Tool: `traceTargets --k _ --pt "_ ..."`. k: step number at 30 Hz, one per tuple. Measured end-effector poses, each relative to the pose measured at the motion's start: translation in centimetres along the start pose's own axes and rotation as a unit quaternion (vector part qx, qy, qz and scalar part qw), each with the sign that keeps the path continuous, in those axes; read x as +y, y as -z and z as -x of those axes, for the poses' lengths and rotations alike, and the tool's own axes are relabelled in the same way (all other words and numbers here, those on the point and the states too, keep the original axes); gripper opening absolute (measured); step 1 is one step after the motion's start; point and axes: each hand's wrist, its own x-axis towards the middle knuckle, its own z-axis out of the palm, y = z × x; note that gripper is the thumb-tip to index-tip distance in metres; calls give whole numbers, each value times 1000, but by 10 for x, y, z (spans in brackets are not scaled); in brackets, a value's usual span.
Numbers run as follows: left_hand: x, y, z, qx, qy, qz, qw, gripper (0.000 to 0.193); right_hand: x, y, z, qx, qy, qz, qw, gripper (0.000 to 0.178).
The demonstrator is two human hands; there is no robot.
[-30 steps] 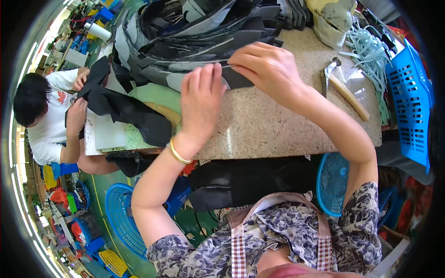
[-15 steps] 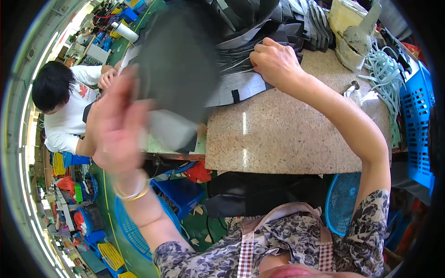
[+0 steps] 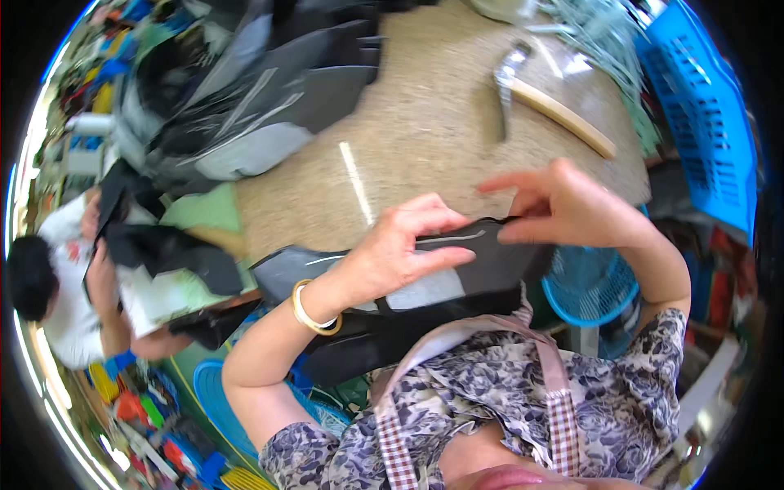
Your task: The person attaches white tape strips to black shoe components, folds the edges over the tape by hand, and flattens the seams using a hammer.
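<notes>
Stretching across the near edge of the speckled surface (image 3: 433, 122), as seen from above, a dark grey panel (image 3: 490, 265) with a pale grey patch lies under both of the person's hands. The left hand (image 3: 392, 253) is on the panel, just nearer the body than the surface; its thumb and index finger stand apart, and whether those fingers grip the panel cannot be told. The right hand (image 3: 580, 208) is by the surface's near right corner, its thumb and a bent finger pinching the panel's upper edge while the index finger points out free. A gold bangle (image 3: 327, 329) circles the left wrist.

At the far left of the surface sits a heap of dark and pale grey pieces (image 3: 269, 106). On its right part lies a hammer (image 3: 563, 118) with a wooden handle, and beyond that, toward the far right edge, pale blue-green straps (image 3: 608, 65) are tangled. A blue basket (image 3: 702, 131) stands tilted off the surface's right side, and a round blue basket (image 3: 584, 314) is below its near right corner. Left of the surface, a co-worker (image 3: 73, 335) handles black material (image 3: 171, 253).
</notes>
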Motion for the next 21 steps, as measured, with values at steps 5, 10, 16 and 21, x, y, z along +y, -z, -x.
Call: traceTargets --k 5,10,16,21 --pt "3 -11 -27 61 -80 -256 961 29 55 34 -17 317 109 369 867 44" --pt "5 -19 -38 51 -58 -214 974 30 77 27 -55 347 85 375 856 53" --pt "-1 -22 -26 87 -145 -359 918 40 28 13 12 287 135 170 933 37" --pt "3 -19 -32 64 -179 -376 907 40 4 -6 32 169 84 216 958 32"
